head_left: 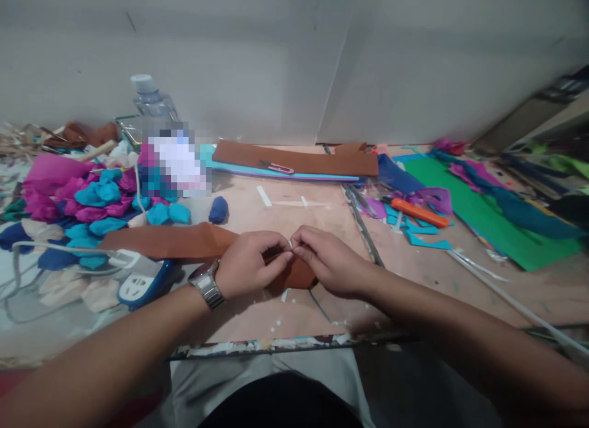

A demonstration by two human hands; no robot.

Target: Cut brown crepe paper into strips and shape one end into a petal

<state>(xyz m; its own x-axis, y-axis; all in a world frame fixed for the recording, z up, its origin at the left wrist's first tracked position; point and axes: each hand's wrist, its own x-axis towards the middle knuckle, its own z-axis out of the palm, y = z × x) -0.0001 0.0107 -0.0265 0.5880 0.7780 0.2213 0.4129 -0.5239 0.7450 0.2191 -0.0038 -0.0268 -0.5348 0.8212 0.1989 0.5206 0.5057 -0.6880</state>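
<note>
My left hand (253, 262), with a metal watch on its wrist, and my right hand (329, 256) meet at the middle of the table, both closed in a pinch. A small white strip (291, 246) shows between their fingertips. Right under the hands lies a long brown strip (165, 241) of smooth sheet material. It runs from the left beneath my left hand, and its near end comes out below my fingers. Whether my fingers also grip the brown strip is hidden.
Pink and blue bundles (99, 194), a blue-and-white glue gun (142, 280) with its cord, and a bottle (151, 99) stand left. Behind lie a brown sheet (294, 156) and pink snips (278, 167). An orange cutter (418, 212), scraps and a green sheet (497, 213) lie right.
</note>
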